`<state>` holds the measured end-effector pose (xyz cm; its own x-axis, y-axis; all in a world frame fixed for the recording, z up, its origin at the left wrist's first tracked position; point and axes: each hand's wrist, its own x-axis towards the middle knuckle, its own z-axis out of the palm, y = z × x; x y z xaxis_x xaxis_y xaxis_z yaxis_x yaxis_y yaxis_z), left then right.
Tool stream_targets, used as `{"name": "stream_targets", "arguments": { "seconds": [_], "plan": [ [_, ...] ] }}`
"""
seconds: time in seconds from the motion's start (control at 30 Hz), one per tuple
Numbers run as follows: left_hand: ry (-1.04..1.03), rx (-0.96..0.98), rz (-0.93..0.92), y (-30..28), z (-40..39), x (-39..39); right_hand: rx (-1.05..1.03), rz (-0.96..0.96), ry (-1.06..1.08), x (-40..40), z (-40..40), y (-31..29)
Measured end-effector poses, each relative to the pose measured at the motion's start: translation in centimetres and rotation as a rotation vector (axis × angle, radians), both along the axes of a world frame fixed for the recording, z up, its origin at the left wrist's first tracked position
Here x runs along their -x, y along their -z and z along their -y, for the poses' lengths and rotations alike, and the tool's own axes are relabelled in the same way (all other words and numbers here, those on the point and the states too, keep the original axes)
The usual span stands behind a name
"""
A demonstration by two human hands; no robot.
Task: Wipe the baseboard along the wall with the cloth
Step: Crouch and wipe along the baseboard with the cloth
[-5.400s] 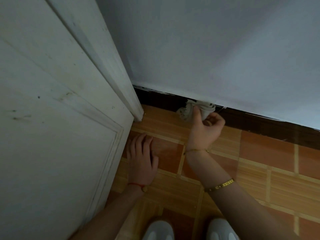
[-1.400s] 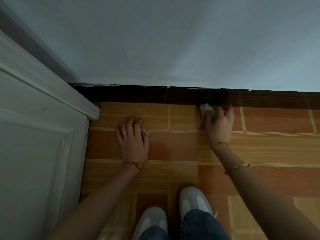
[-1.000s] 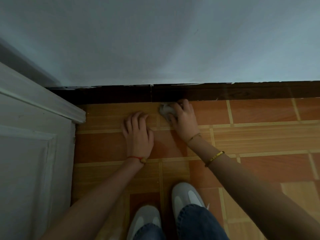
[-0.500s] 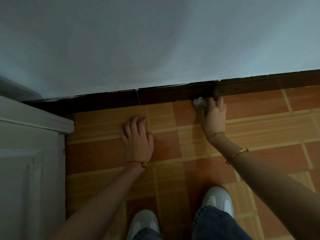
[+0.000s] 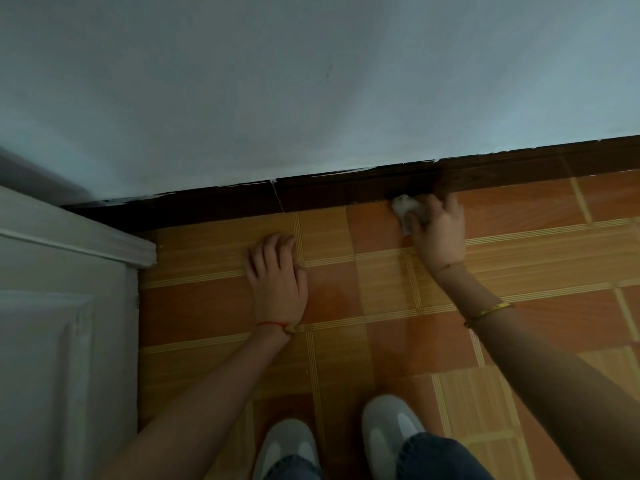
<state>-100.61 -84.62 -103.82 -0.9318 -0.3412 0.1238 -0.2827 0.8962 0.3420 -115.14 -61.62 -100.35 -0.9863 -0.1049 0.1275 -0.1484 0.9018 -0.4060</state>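
From the head camera, the right hand (image 5: 439, 233) has its fingers (image 5: 450, 206) curled round a small crumpled white cloth (image 5: 406, 210), holding it bunched at the foot of the dark brown baseboard (image 5: 346, 192), with the cloth touching both the board and the floor (image 5: 346, 296). The fingertips reach up onto the lower edge of the board. The left hand (image 5: 278, 278) lies palm down on the floor well to the left of the cloth, its fingers straight and close together, holding nothing and pointing toward the wall (image 5: 311, 81). The baseboard's long axis runs left to right along the bottom of the pale wall, rising slightly toward the right in this view, with a thin vertical joint in it left of the cloth. At the left, a white panelled door (image 5: 59, 323) stands beside the floor. The floor has orange and tan tiles with striped lines. A red string circles the left wrist and a gold bangle (image 5: 488, 311) the right forearm. 2 white shoes (image 5: 287, 448) and blue trouser cuffs show at the bottom edge. No writing can be read anywhere.
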Motion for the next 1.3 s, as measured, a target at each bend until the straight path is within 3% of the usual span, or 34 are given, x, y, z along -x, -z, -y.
{"name": "stream_targets", "arguments": {
  "seconds": [0.1,0.2,0.33,0.53,0.6,0.73,0.8,0.93,1.13,1.3],
  "plan": [
    [-0.003,-0.006,-0.009,0.1,-0.1,0.0,-0.021,0.032,0.179,0.6,-1.9,-0.1],
    [-0.004,-0.007,-0.008,0.1,-0.1,0.1,-0.034,0.025,0.158,0.1,-0.2,0.1],
    [0.003,-0.012,-0.006,0.1,0.0,0.0,0.0,-0.003,0.024,-1.4,4.3,0.2],
    [0.007,-0.003,-0.003,0.1,0.1,0.0,0.109,0.026,-0.363,-3.2,9.3,-0.1],
    [0.009,0.002,-0.005,0.1,0.1,-0.1,0.247,0.028,-0.297,-3.3,9.6,-0.3],
    [0.009,-0.011,0.004,0.1,0.2,0.0,0.597,-0.074,0.164,-3.4,8.2,-1.8],
    [0.009,-0.012,0.001,0.1,0.2,0.0,0.699,-0.136,0.292,-2.9,7.8,-2.3],
    [0.008,-0.012,0.003,0.1,0.2,0.0,0.739,-0.152,0.303,-2.4,10.1,-3.0],
    [0.018,0.006,-0.003,0.2,0.3,0.0,0.771,-0.081,0.142,-4.1,14.9,-3.3],
    [0.012,-0.019,0.003,0.1,0.3,0.0,0.763,-0.187,0.287,-3.0,12.3,-3.3]
  ]
}}
